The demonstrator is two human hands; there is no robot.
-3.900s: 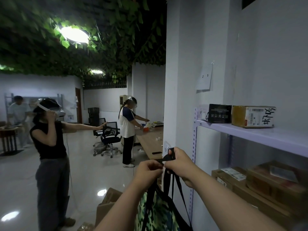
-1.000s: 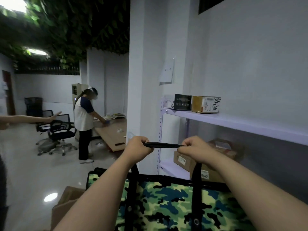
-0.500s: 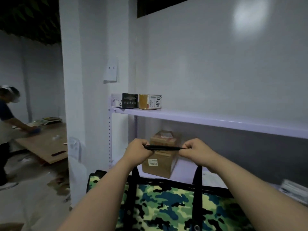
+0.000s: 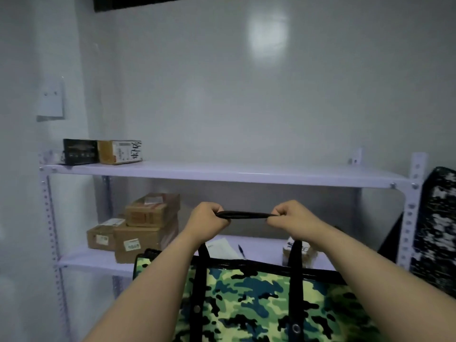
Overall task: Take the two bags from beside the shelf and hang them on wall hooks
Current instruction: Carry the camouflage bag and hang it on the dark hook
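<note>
White metal shelf (image 4: 222,172) fills the wall, cardboard boxes (image 4: 138,228) stacked left of the fingers. Left hand (image 4: 207,222) and right hand (image 4: 293,219) have fingers clamped on the black handle (image 4: 246,215) stretched between them; the camouflage bag (image 4: 259,299) hangs directly below.

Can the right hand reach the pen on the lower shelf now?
Probably not: the right hand and left hand both grip the bag strap, and the bag hangs before the pen.
</note>
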